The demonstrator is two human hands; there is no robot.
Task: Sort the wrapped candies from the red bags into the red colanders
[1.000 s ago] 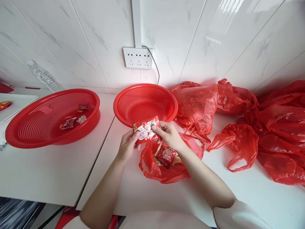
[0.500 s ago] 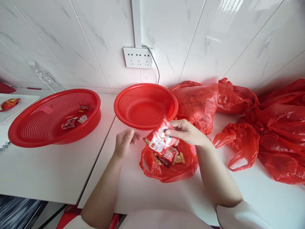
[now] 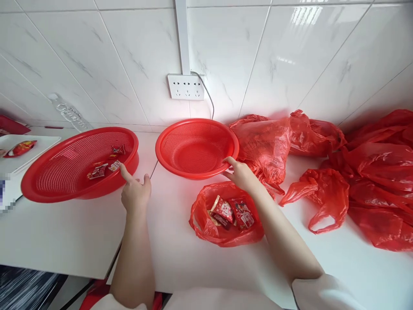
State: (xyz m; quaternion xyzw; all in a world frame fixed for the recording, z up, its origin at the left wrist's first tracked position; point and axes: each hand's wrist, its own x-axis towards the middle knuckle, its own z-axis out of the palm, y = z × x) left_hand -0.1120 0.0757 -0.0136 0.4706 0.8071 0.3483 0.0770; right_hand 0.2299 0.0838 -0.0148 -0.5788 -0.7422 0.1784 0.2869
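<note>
Nearest me, by the front edge of the table (image 3: 174, 241), sits an untied red bag (image 3: 200, 209) of wrapped packets (image 3: 244, 214). Beyond it, well apart, empty and spread, the left hand (image 3: 135, 191) is at the left basket's rim (image 3: 129, 165), the right hand (image 3: 237, 172) at the middle basket (image 3: 193, 157); contact I can't tell. Tied bags (image 3: 264, 142) line the back edge.

Smooth, faintly glossy plastic, finely pierced, is seen in the central basket (image 3: 196, 157) and the nine o'clock basket (image 3: 61, 170). Thin, crinkled, shiny film is shown by the five o'clock bag (image 3: 200, 232) and the three o'clock bags (image 3: 380, 159). Glossy wrappers (image 3: 222, 210) are marked by bright print. Light is mirrored by polished twelve o'clock tiles (image 3: 222, 38).
</note>
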